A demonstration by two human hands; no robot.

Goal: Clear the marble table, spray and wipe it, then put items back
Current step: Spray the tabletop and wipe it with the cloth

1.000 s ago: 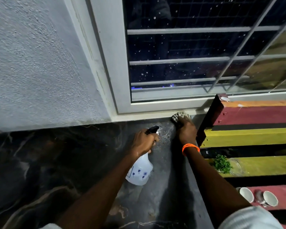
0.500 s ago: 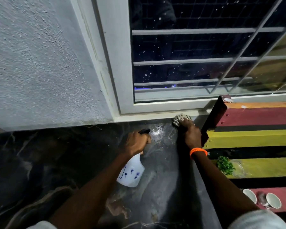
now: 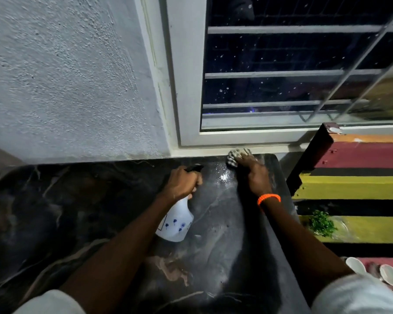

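The dark marble table (image 3: 77, 211) fills the lower left and centre of the view. My left hand (image 3: 182, 182) grips the black trigger head of a white spray bottle (image 3: 176, 225) with blue flower marks, nozzle pointing toward the far right corner. My right hand (image 3: 254, 175), with an orange bracelet at the wrist, presses a grey patterned cloth (image 3: 234, 156) onto the table's far right corner under the window. A wet shiny patch (image 3: 224, 177) lies between the two hands.
A textured grey wall (image 3: 66, 75) and a white-framed barred window (image 3: 293, 64) back the table. To the right stands a red, yellow and black slatted bench (image 3: 361, 186) holding a small green plant (image 3: 321, 224) and two white cups (image 3: 372, 270).
My left hand has pulled the spray bottle a little to the left, away from the cloth. The spray mist is gone and a wet sheen remains. My right hand stays on the cloth in the corner.
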